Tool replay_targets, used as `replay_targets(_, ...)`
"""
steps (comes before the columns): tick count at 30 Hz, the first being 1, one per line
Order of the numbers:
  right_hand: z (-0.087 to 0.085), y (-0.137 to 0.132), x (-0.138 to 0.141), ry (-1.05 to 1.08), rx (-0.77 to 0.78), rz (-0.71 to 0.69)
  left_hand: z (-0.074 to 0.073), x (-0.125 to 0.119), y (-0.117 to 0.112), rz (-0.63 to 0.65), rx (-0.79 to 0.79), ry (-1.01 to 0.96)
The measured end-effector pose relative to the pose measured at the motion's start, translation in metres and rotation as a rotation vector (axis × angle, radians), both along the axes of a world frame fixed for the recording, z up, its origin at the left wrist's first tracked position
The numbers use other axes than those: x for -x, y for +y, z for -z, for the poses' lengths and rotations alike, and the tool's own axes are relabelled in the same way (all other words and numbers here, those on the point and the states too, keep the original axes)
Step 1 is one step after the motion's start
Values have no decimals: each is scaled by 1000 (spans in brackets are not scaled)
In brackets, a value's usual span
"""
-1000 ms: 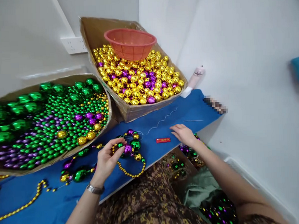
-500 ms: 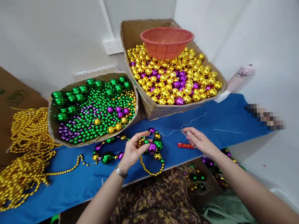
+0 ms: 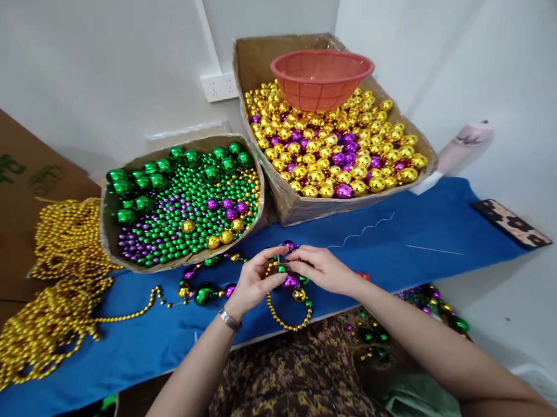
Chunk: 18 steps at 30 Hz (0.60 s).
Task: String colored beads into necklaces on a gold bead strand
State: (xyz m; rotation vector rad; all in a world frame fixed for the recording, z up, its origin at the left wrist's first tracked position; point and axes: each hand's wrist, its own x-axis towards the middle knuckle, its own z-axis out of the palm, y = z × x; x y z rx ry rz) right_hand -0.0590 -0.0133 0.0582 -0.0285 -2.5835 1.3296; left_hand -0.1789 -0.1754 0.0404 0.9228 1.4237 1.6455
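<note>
A string of green, purple and gold beads [image 3: 203,293] lies on the blue cloth [image 3: 392,240] in front of me. My left hand [image 3: 254,283] pinches this bead string at its right end, fingers closed. My right hand [image 3: 321,270] meets it from the right, fingers pinched on the thin wire [image 3: 364,230] at the same spot. A loop of small gold beads [image 3: 284,320] hangs below both hands. The fingertips touch just under a purple bead [image 3: 289,245].
A cardboard box of green and purple beads [image 3: 185,201] and a box of gold beads [image 3: 336,149] with an orange basket [image 3: 322,77] stand behind. Gold bead strands [image 3: 49,295] pile at the left. A needle [image 3: 434,250] and a patterned case [image 3: 510,222] lie right.
My right hand moved left from beside the red object to meet my left hand at the bead string. The view swung left, which brought the gold strands into sight.
</note>
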Motion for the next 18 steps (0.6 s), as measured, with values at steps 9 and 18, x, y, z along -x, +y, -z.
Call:
replay_targets(9, 7, -7, -1, 76, -33, 43, 0, 0, 2, 23, -1, -7)
replay_targets(18, 66, 80, -69, -286, -701, 585, 1, 12, -2, -135, -103, -86)
